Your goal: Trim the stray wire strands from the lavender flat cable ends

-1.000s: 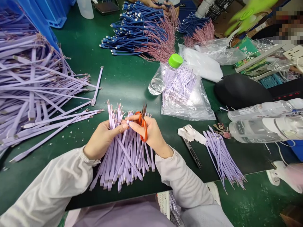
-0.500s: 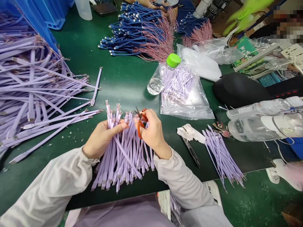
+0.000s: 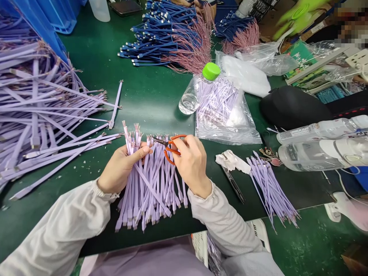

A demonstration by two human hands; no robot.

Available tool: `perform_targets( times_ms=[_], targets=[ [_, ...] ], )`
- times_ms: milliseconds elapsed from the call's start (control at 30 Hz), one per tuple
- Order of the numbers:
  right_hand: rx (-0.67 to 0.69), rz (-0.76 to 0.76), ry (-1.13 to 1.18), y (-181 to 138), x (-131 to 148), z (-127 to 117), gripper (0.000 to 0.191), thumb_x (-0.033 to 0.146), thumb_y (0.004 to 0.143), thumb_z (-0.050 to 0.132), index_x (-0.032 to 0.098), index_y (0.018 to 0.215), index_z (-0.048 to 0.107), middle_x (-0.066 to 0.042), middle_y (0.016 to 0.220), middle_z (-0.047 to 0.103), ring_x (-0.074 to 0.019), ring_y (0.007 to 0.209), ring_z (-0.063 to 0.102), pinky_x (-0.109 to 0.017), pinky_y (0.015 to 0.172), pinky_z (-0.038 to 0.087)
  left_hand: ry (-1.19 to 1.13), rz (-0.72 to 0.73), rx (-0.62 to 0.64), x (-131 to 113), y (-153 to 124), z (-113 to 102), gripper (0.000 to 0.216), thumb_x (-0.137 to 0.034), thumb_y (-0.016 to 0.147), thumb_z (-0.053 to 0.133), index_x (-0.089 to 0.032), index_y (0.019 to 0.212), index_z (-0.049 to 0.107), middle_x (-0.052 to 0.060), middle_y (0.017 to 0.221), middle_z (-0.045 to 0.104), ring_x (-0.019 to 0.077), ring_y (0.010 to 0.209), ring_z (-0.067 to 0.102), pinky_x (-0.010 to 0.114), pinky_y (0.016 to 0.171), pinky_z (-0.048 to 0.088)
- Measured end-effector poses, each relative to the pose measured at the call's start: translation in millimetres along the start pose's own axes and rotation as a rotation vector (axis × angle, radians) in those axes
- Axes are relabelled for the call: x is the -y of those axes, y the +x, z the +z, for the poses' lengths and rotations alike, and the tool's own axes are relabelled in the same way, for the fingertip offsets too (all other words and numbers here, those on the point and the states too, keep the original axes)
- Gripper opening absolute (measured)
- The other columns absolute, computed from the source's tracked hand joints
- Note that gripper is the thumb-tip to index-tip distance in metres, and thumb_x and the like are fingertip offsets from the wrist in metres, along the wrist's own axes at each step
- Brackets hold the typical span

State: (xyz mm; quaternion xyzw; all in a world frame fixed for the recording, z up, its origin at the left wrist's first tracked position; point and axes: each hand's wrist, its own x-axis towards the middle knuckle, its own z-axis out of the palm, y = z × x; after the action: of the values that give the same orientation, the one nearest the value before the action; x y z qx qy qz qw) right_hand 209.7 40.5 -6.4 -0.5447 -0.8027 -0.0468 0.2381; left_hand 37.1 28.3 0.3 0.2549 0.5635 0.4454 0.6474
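Note:
My left hand (image 3: 120,168) is closed around a thick bundle of short lilac flat cables (image 3: 149,184), their frayed wire ends pointing up and away from me. My right hand (image 3: 191,163) grips small orange-handled scissors (image 3: 169,145), laid sideways with the blades pointing left at the tips of the bundle's wires. The bundle's connector ends hang toward the near edge of the green table (image 3: 155,96).
A big heap of long lilac cables (image 3: 37,111) lies at left, beside blue bins (image 3: 57,15). Blue cables with pink wires (image 3: 172,38) sit at the back. A green-capped bottle (image 3: 198,88), a bag of cables (image 3: 221,111), a smaller lilac bunch (image 3: 270,188) and clear bottles (image 3: 319,145) lie at right.
The scissors turned from blades-up to lying sideways, blades pointing left at the wire tips. My left hand shifted the bundle slightly left and away from me.

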Motion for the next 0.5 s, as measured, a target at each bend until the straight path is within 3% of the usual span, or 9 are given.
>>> perform_targets(
  times_ms=[333, 500],
  targets=[
    [-0.024, -0.016, -0.058, -1.1, 2.0, -1.0, 0.015, 0.014, 0.086, 0.052, 0.019, 0.080, 0.066, -0.003, 0.067, 0.047, -0.0158, 0.063, 0.043, -0.028, 0.054, 0.031, -0.022, -0.006, -0.001, 0.9, -1.0, -0.7, 0.040, -0.041, 0.051, 0.083, -0.014, 0.072, 0.064, -0.003, 0.063, 0.054, 0.0117, 0.060, 0.048, 0.025, 0.060, 0.037],
    [-0.017, 0.097, 0.121, 1.3, 2.7, 0.8, 0.016, 0.017, 0.086, 0.052, 0.019, 0.077, 0.064, -0.003, 0.070, 0.053, -0.0147, 0.065, 0.049, -0.026, 0.057, 0.036, -0.027, 0.000, -0.005, 0.8, -1.0, -0.2, 0.038, -0.041, 0.051, 0.083, -0.014, 0.071, 0.064, -0.003, 0.063, 0.055, 0.0116, 0.059, 0.048, 0.026, 0.061, 0.037]
  ],
)
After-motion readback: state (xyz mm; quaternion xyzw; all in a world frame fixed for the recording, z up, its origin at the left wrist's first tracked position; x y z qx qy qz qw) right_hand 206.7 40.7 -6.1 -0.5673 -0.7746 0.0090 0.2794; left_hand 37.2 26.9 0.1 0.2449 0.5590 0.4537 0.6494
